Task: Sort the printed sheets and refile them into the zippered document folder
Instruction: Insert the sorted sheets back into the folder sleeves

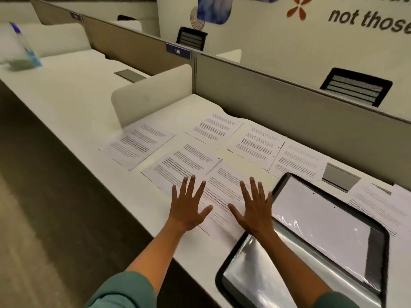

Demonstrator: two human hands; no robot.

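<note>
At the desk whose partition tag reads "110", we spread our left hand and right hand flat over printed sheets, the open zippered document folder just right, wall lettering reading "not those".

Printed sheets lie spread in two rows across the table, in front of the partition behind it. The opened folder lies right of the sheets at the near edge, with one more sheet to its right. The left hand and right hand are spread side by side over the nearest sheets, just left of the folder.
</note>
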